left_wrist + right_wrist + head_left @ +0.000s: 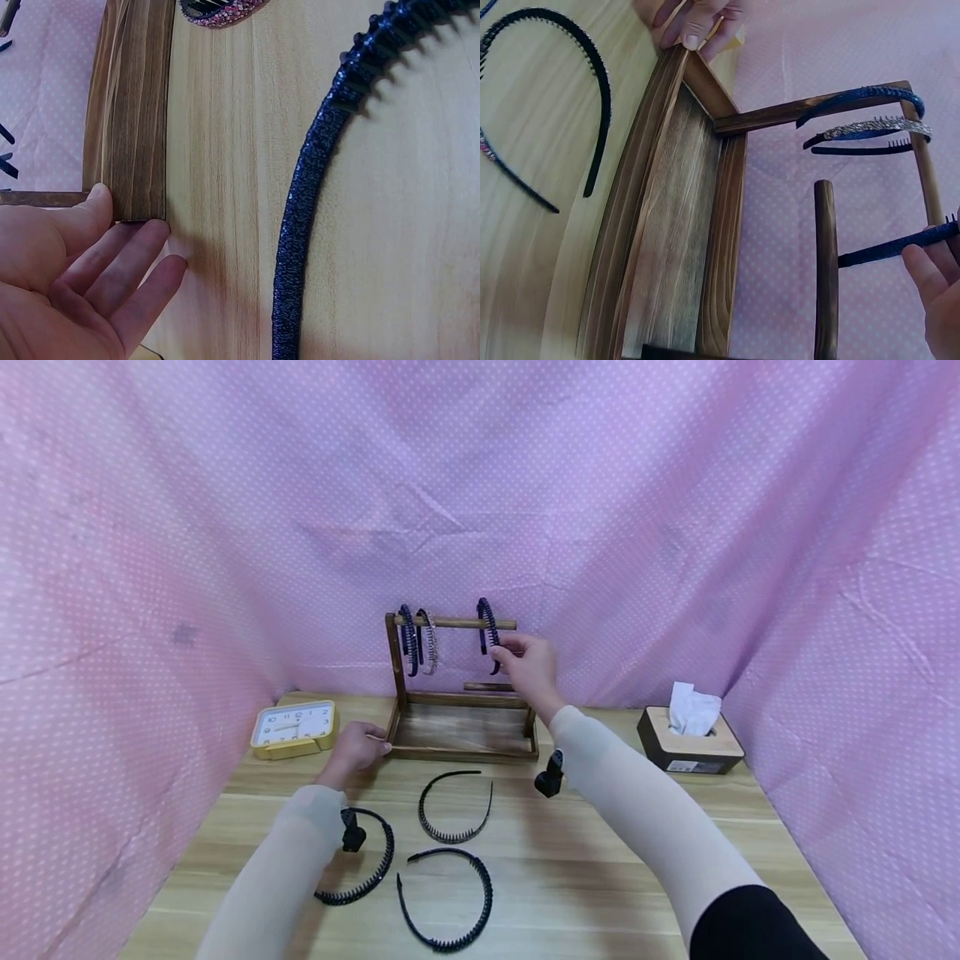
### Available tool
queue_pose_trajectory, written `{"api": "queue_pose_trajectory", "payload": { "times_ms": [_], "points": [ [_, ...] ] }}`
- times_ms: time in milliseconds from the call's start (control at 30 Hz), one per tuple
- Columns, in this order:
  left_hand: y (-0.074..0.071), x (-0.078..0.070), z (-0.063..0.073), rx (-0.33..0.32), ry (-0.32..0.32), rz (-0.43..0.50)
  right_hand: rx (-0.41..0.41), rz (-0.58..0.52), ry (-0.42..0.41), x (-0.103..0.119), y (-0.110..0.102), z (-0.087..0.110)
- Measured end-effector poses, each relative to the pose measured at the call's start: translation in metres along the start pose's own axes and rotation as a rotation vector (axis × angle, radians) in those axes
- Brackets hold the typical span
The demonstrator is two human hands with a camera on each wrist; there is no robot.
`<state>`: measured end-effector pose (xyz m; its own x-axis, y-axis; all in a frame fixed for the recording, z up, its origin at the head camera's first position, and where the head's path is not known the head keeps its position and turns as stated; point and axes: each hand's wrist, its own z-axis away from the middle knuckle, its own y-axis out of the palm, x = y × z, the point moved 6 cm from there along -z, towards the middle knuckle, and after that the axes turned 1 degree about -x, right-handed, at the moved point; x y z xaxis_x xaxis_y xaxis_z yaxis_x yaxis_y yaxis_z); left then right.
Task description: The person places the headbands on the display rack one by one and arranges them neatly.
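A dark blue toothed headband (489, 620) hangs over the upper bar of a wooden stand (465, 754), towards the bar's right end. My right hand (531, 668) pinches its front side between thumb and fingers; part of this hand is cut off in the right wrist view. At the stand's front left corner, my left hand (358, 747) grips the tray rim, thumb over the edge and fingers against the end. Further left on the bar hang another blue headband (862, 95) and a silvery glittering headband (877, 129).
On the table lie a thin headband (450, 837) with pink glitter, a dark headband (487, 897), and a blue sequined headband (296, 225) beside my left wrist. A yellow clock (294, 728) stands left, a tissue box (690, 752) right. Pink dotted cloth (480, 468) hangs behind.
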<state>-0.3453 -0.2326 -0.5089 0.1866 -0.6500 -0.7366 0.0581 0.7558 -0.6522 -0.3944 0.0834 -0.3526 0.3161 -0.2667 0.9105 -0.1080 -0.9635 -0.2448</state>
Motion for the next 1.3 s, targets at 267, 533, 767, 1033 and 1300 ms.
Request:
{"api": "queue_pose_trajectory", "payload": {
  "times_ms": [267,533,767,1033,1300],
  "points": [
    [0.001,-0.001,-0.003,-0.018,0.022,-0.004,0.016,0.009,0.011,0.0,0.033,-0.01],
    [-0.001,-0.002,-0.001,-0.019,0.036,0.003,0.031,-0.021,0.049,-0.007,0.057,-0.013],
    [0.002,0.001,-0.002,-0.009,0.012,0.025,0.025,0.002,0.079,-0.009,0.067,-0.012],
    [0.005,0.003,-0.003,-0.015,-0.007,0.044,0.04,0.052,0.1,-0.012,0.073,-0.013],
    [0.006,0.005,-0.006,-0.014,-0.015,0.035,0.065,0.125,0.079,-0.014,0.072,-0.013]
  ]
}}
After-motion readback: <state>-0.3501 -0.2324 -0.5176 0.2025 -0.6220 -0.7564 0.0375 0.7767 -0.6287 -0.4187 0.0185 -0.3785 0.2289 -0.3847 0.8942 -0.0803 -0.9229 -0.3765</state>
